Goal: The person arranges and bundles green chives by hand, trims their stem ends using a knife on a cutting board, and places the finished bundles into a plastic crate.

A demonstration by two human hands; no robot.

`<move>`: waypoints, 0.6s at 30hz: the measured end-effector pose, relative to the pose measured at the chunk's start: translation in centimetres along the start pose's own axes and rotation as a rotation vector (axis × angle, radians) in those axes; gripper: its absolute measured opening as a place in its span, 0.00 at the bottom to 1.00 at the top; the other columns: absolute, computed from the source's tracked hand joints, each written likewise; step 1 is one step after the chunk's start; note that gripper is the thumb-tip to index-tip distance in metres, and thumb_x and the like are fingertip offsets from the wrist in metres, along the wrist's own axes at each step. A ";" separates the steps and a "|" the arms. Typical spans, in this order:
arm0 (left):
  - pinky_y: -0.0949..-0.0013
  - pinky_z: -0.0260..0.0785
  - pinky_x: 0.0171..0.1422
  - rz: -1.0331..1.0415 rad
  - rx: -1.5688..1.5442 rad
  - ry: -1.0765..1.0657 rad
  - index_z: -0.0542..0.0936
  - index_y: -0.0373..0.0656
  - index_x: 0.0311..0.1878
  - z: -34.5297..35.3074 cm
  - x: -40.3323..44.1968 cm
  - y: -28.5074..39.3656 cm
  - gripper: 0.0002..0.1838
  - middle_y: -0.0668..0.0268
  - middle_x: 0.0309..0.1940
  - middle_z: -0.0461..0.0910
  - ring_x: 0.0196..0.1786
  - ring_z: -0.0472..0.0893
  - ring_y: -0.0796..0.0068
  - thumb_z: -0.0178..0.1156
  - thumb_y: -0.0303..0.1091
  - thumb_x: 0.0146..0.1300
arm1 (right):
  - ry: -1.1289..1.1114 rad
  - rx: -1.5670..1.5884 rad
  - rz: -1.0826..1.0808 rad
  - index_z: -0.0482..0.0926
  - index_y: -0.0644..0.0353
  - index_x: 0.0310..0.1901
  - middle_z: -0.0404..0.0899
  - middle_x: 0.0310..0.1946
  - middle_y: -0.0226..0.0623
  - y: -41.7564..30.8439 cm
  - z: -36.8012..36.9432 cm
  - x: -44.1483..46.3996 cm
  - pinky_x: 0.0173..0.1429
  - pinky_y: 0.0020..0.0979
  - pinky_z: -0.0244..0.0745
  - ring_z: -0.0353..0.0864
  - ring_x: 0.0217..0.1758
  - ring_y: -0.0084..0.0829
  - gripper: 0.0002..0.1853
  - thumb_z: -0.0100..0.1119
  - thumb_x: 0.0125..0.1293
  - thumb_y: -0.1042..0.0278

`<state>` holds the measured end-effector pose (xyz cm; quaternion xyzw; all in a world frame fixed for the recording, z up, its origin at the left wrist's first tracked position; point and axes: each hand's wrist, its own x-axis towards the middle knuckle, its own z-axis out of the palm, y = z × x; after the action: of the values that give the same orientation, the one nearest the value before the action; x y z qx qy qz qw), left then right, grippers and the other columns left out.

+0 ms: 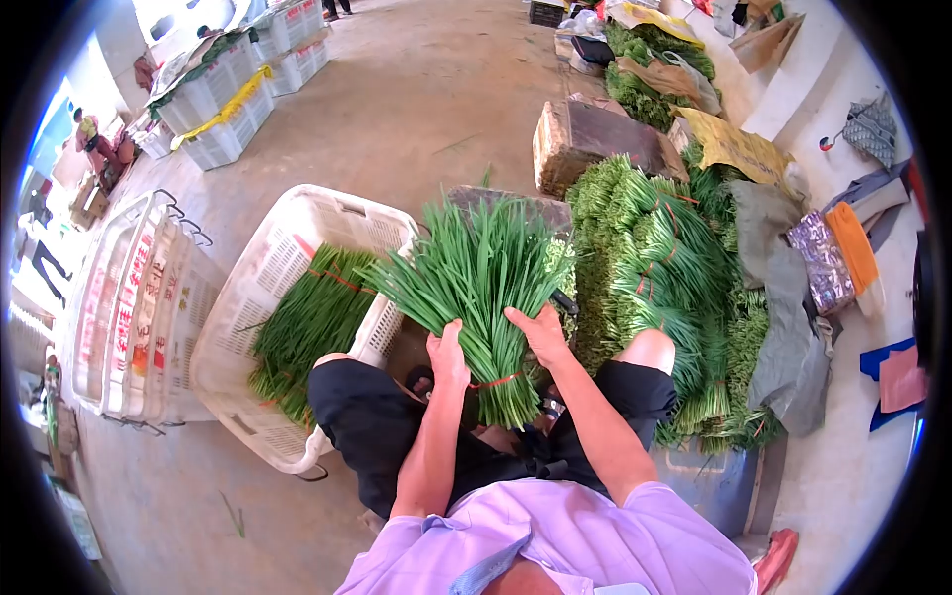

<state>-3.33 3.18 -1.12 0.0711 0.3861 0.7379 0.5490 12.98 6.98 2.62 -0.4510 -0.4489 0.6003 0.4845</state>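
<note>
A heap of banded green stalks point(640, 263) fills the right of centre; a white basket point(228, 367) stands left of centre. Mid-frame is the green bunch point(481, 263), leaves fanned toward the top. The left hand point(449, 352) and right hand point(538, 335) hold it from either side — each grip partly curled, closed against the stalks — just above a red band point(496, 381).
</note>
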 end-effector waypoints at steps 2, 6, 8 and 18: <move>0.62 0.78 0.53 -0.004 -0.012 -0.009 0.78 0.35 0.55 0.2 -0.1 0.4 0.16 0.63 0.48 0.83 0.46 0.84 0.68 0.58 0.25 0.65 | -0.009 0.019 0.000 0.76 0.63 0.58 0.85 0.47 0.33 -0.2 0.1 0.2 0.53 0.30 0.80 0.83 0.45 0.25 0.21 0.70 0.66 0.70; 0.62 0.79 0.54 0.023 -0.015 -0.008 0.79 0.36 0.55 0.1 -0.4 0.9 0.15 0.63 0.49 0.83 0.48 0.84 0.68 0.59 0.25 0.65 | -0.049 -0.176 -0.009 0.63 0.70 0.69 0.77 0.59 0.47 0.3 0.7 0.5 0.65 0.35 0.74 0.79 0.59 0.35 0.42 0.74 0.62 0.57; 0.63 0.78 0.55 0.014 0.017 -0.022 0.79 0.36 0.55 -0.2 -0.2 1.0 0.15 0.63 0.49 0.83 0.48 0.84 0.68 0.59 0.25 0.65 | -0.023 -0.294 -0.069 0.57 0.73 0.73 0.73 0.64 0.53 0.8 1.3 0.6 0.69 0.37 0.71 0.76 0.65 0.39 0.50 0.76 0.60 0.52; 0.67 0.75 0.56 0.083 0.062 -0.089 0.80 0.38 0.55 -0.7 0.0 0.4 0.15 0.66 0.50 0.83 0.49 0.82 0.72 0.59 0.24 0.64 | 0.007 -0.437 -0.163 0.71 0.67 0.63 0.82 0.55 0.50 1.0 1.8 1.1 0.65 0.40 0.73 0.82 0.59 0.44 0.28 0.66 0.67 0.60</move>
<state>-4.03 2.76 -1.33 0.1370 0.3807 0.7437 0.5321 10.96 7.78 1.89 -0.5096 -0.6016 0.4459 0.4238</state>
